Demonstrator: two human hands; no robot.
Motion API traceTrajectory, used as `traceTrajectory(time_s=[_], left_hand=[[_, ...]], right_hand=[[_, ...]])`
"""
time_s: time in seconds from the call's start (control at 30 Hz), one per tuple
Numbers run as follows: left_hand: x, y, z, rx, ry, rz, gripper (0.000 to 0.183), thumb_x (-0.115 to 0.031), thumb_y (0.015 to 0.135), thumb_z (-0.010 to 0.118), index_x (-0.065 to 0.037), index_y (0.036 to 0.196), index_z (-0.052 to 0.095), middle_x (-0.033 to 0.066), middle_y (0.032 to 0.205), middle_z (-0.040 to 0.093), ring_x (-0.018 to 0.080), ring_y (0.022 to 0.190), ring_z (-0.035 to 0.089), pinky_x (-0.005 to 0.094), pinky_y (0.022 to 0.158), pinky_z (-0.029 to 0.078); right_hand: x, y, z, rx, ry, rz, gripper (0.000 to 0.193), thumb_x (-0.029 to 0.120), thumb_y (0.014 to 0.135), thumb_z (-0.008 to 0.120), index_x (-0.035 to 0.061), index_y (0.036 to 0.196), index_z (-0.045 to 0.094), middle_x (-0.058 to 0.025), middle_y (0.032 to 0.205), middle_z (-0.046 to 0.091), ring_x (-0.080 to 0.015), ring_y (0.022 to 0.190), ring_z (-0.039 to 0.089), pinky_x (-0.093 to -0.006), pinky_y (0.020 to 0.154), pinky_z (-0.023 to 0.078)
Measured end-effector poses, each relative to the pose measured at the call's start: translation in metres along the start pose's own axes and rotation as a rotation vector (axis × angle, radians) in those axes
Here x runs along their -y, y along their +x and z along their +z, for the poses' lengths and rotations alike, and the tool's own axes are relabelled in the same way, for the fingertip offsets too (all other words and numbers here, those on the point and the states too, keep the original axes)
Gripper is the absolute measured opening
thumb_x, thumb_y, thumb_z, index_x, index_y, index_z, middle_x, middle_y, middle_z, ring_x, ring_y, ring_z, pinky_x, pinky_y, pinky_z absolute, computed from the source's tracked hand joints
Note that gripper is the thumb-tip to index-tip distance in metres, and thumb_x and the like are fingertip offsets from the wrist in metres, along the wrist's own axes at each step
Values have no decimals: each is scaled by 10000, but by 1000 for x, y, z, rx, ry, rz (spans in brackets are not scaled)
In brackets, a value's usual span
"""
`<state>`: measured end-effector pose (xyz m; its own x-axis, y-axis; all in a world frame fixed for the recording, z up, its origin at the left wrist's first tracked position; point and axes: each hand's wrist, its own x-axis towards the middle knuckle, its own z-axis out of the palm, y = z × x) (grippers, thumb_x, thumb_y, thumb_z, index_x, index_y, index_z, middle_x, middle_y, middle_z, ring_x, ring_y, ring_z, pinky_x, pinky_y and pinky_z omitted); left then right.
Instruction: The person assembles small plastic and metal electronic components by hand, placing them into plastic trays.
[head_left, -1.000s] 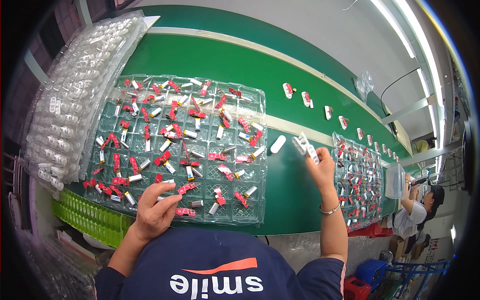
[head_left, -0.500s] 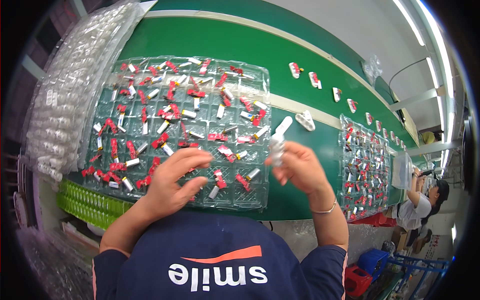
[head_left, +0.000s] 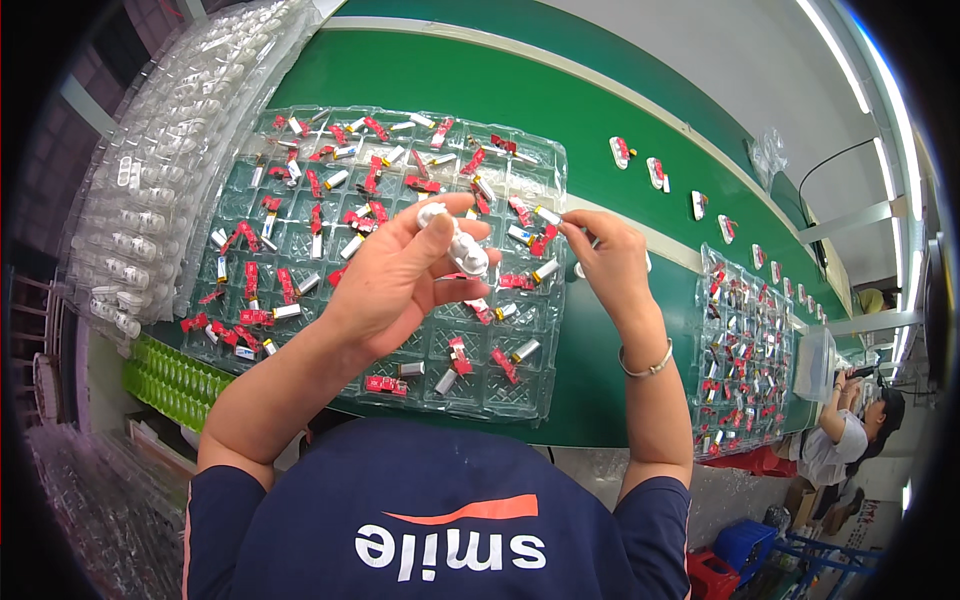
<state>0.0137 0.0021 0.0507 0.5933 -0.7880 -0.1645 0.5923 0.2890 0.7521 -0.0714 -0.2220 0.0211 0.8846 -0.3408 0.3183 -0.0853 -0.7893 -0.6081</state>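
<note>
Holding one white shell (head_left: 466,252) between thumb and curled fingers, the left hand (head_left: 395,275) hangs above the nearer of two clear trays (head_left: 526,396), while the right hand (head_left: 612,262) pinches one silver cell (head_left: 546,215) by its end at that tray's right edge. Beyond a pale rail (head_left: 672,246), four white pieces with red parts (head_left: 619,153) lead a row, the farther ones too small to count. Bare green table (head_left: 605,350) leaves open room between the nearer tray and the second tray (head_left: 712,262).
</note>
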Motion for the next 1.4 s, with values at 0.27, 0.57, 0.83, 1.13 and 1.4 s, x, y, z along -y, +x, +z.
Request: traceTrajectory(time_s=[0.27,0.57,0.83,1.13,1.4], left_hand=[[31,27,-20,14,-164,-161,466,-274,891,501,-47,1266,342,127,1129,508,240,944,588,352,759,537],[32,28,-22,119,-369,-187,418,-148,926,426,-52,1308,285,135,1176,474,250,1047,525,413,906,456],[33,25,-21,55,-217,-160,414,-194,927,435,-56,1291,297,140,1170,483,272,1002,567,355,810,514],[44,23,-26,98,-70,-269,403,-242,932,436,-63,1272,317,76,985,549,151,877,580,268,669,519],[45,23,-20,52,-4,-239,439,-115,874,543,-38,1255,337,62,944,536,119,825,561,252,651,517]], right_hand=[[1,35,37,172,-505,-116,208,201,701,669,90,877,658,-78,847,641,-261,802,543,-354,700,466],[-6,39,36,256,-216,24,322,47,696,574,83,1014,611,-101,810,631,-285,811,568,-368,733,458],[21,0,18,162,1030,345,420,-51,833,471,14,1247,450,-37,858,529,-101,680,515,-228,585,435],[33,-25,30,227,1401,468,347,-25,848,482,44,1183,422,-110,946,504,-172,676,569,-290,595,517],[26,-37,42,162,1222,248,211,-62,839,493,-5,1040,521,-132,975,568,-152,699,586,-244,613,496]])
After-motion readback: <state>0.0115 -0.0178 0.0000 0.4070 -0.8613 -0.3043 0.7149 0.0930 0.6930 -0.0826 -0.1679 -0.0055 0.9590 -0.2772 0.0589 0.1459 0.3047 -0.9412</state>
